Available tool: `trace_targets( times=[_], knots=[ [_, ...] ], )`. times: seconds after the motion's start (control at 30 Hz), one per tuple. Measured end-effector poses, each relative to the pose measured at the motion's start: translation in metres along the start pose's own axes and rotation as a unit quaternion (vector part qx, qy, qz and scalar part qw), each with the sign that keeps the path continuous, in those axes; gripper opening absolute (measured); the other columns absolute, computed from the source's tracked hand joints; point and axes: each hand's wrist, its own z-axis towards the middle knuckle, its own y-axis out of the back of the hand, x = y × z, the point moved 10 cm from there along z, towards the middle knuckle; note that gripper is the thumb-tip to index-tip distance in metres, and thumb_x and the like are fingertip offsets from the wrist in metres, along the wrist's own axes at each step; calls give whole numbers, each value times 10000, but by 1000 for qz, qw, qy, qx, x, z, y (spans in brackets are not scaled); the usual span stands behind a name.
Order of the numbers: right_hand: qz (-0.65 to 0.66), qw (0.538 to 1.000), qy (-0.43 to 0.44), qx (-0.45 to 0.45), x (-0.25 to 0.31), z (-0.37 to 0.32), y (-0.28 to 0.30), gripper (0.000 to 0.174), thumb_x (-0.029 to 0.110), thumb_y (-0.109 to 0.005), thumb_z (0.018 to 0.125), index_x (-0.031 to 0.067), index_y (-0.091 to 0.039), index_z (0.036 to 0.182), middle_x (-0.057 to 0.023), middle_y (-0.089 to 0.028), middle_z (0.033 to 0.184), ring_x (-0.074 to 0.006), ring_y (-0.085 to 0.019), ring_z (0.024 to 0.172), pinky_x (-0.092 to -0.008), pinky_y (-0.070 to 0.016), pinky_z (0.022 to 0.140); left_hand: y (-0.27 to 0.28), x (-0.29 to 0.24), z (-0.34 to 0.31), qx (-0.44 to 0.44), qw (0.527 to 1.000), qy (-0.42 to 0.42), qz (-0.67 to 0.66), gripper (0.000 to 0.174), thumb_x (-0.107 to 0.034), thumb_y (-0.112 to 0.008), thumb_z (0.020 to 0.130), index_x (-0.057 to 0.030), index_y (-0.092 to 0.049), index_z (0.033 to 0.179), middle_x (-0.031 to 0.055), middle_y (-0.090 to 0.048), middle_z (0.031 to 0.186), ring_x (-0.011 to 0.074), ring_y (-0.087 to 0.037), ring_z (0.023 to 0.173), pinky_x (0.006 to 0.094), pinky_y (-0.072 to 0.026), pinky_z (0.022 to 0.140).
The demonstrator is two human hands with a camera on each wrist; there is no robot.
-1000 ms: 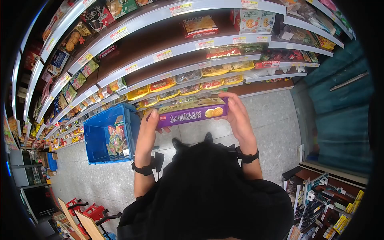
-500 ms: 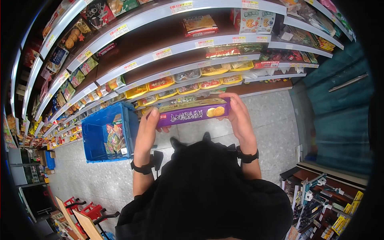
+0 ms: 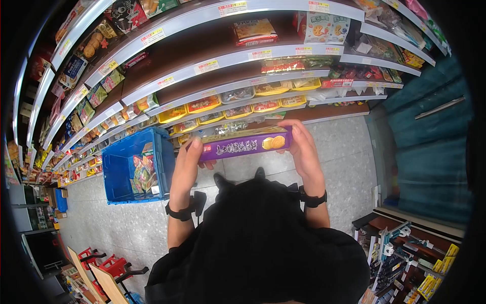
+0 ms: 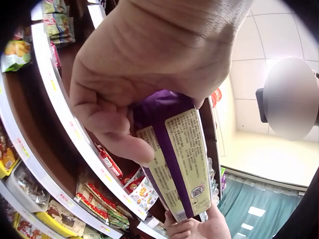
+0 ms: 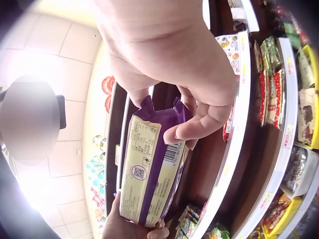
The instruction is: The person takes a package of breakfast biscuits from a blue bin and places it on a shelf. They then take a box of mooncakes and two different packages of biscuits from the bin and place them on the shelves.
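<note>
A long purple biscuit packet [image 3: 248, 146] with cookies pictured on its side is held level in front of the body. My left hand [image 3: 186, 161] grips its left end, thumb toward the top edge. At the other end my right hand [image 3: 302, 152] holds it, fingers over the far corner. In the left wrist view the packet's cream underside [image 4: 187, 159] shows printed text and a square code, with fingers of the left hand [image 4: 149, 64] curled at its end. The right wrist view shows the right hand [image 5: 169, 64] pinching the crimped end of the packet [image 5: 149, 174], near a barcode.
Curved store shelves [image 3: 172, 66] of packaged snacks rise ahead. A blue crate [image 3: 114, 175] with colourful packets [image 3: 144, 175] inside stands on the floor at left. Yellow bins [image 3: 204, 105] line the lower shelves. A teal curtain [image 3: 430, 152] hangs at right; red stools [image 3: 112, 266] stand behind left.
Both hands keep hold of the biscuit packet, which has tilted slightly so its purple side faces up more and less of the top shows. The crate has shifted slightly left in view.
</note>
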Motion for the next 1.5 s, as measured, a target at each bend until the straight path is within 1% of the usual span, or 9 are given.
trace_targets(
  times=[0.2, 0.27, 0.4, 0.47, 0.8, 0.9, 1.03, 1.13, 1.5],
  knots=[
    [-5, 1000, 0, -6, 2, -2, 0, 375, 373, -507, 998, 38, -568, 1156, -63, -631, 895, -136, -588, 730, -272, -458, 676, -2, 3, 0, 8, 1000, 4, 2, 616, -591, -399, 965, -20, -627, 923, 76, -655, 742, 130, -602, 648, 256, -408, 622],
    [-16, 1000, -7, -3, 3, -3, -1, 378, 360, -469, 1003, 22, -554, 1150, -64, -602, 935, -125, -541, 784, -276, -434, 689, -2, 3, 0, 11, 1000, -2, 4, 617, -588, -385, 972, -23, -626, 913, 76, -656, 743, 132, -604, 649, 257, -409, 622],
    [-21, 1000, -2, -4, 5, -3, -1, 381, 362, -471, 1001, 22, -553, 1152, -65, -602, 937, -125, -539, 784, -275, -435, 690, -2, 5, 0, 8, 1000, -4, 7, 622, -588, -371, 978, -26, -627, 908, 74, -656, 743, 133, -605, 650, 257, -409, 623],
    [-9, 1000, 5, -5, 6, -3, -1, 373, 364, -509, 996, 31, -566, 1156, -59, -615, 886, -134, -558, 736, -274, -446, 684, -2, 4, 0, 2, 1000, -8, 5, 626, -593, -363, 981, -29, -622, 902, 72, -656, 743, 133, -605, 650, 259, -410, 621],
    [-3, 1000, 18, 9, 11, 0, -3, 332, 315, -488, 1008, 26, -562, 1155, -56, -609, 931, -127, -555, 764, -276, -444, 689, -2, 11, 5, 25, 999, -19, -16, 597, -575, -379, 991, -33, -605, 885, 68, -656, 751, 124, -590, 648, 250, -413, 613],
    [6, 1000, 23, 12, 10, 4, -7, 330, 311, -479, 1011, 28, -561, 1159, -54, -608, 949, -121, -559, 797, -274, -447, 697, -7, 15, 3, 47, 998, -7, -37, 603, -580, -412, 980, -10, -605, 1000, 56, -656, 777, 107, -602, 661, 230, -421, 614],
    [5, 1000, -7, 0, -4, -1, 3, 332, 306, -466, 1013, 31, -560, 1172, -63, -605, 980, -119, -567, 829, -274, -457, 706, -8, 23, 3, 56, 998, 20, -35, 586, -557, -431, 981, 0, -586, 1077, 58, -652, 783, 110, -609, 664, 223, -430, 599],
    [-7, 999, -27, -22, -9, 0, 5, 348, 309, -463, 1013, 22, -559, 1184, -65, -604, 984, -127, -572, 831, -282, -468, 714, -6, 27, 2, 51, 997, 26, -48, 587, -557, -435, 979, 2, -585, 1076, 60, -652, 781, 110, -608, 672, 224, -433, 601],
    [-24, 998, -64, 6, -31, 21, -21, 374, 337, -470, 995, 26, -560, 1185, -56, -601, 978, -118, -558, 835, -269, -451, 716, 22, 47, -3, 13, 996, 47, -76, 599, -593, -456, 958, -5, -565, 992, 60, -629, 782, 117, -610, 682, 234, -445, 606]
  ],
)
